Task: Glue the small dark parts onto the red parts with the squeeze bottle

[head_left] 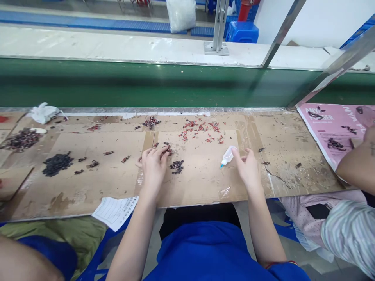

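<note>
Bottle (227, 156), one: small, cloudy white, narrow blue tip pointing toward you and leftward; located beside your right hand's thumb, above the tabletop (202, 191).
Black pieces (177, 167), one small heap: glossy, between your hands.
Your right hand (249, 166): partly open, fingers loosely curled, thumb at the bottle's rear end; firmness of hold cannot be told.
Your left hand (154, 162): narrow, fingers bent at dark red pieces (168, 150); any pinch is hidden.

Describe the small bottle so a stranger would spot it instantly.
Over the cardboard, find the person's right hand. At its thumb, lower than the scattered red pieces, is the bottle. Unlike those pieces, it is whitish with a blue tip.
</note>
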Motion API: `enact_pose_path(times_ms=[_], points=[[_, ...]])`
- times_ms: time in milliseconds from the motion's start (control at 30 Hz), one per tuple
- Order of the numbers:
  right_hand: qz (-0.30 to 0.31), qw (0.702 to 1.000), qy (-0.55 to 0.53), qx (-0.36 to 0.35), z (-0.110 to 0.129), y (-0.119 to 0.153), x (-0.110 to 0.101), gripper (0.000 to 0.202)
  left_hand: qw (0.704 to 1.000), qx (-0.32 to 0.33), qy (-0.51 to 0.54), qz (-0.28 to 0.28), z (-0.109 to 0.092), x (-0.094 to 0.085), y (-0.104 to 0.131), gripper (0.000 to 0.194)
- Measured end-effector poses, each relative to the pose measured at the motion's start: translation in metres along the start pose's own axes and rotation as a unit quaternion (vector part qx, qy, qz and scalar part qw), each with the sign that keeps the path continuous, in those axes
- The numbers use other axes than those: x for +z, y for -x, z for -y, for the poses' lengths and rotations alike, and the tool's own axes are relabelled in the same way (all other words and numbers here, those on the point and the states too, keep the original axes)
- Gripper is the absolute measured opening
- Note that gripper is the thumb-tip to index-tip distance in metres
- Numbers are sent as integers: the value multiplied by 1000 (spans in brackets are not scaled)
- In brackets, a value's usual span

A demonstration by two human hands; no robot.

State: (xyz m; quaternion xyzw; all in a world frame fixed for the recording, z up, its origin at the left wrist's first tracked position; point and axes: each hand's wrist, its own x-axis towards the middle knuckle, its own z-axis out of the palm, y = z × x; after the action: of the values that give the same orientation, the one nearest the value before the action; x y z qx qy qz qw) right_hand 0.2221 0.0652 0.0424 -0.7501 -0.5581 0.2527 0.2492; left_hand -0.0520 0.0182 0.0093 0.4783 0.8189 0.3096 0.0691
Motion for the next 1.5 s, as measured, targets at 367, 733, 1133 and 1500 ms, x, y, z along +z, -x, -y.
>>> enact_pose_path(times_ms=[367,733,1133,1500], points=[[46,996,75,8,8,-20,23,59,982,106,-82,131,-30,12,23,13],[81,882,-459,68,-13,-8,17,38,951,213,79,210,-45,31,47,20],[24,913,-407,10,-17,29,35,35,953,152,134,224,-34,34,61,10],[20,931,-365,-17,-17,44,43,30,957,114,143,225,-41,34,64,3]])
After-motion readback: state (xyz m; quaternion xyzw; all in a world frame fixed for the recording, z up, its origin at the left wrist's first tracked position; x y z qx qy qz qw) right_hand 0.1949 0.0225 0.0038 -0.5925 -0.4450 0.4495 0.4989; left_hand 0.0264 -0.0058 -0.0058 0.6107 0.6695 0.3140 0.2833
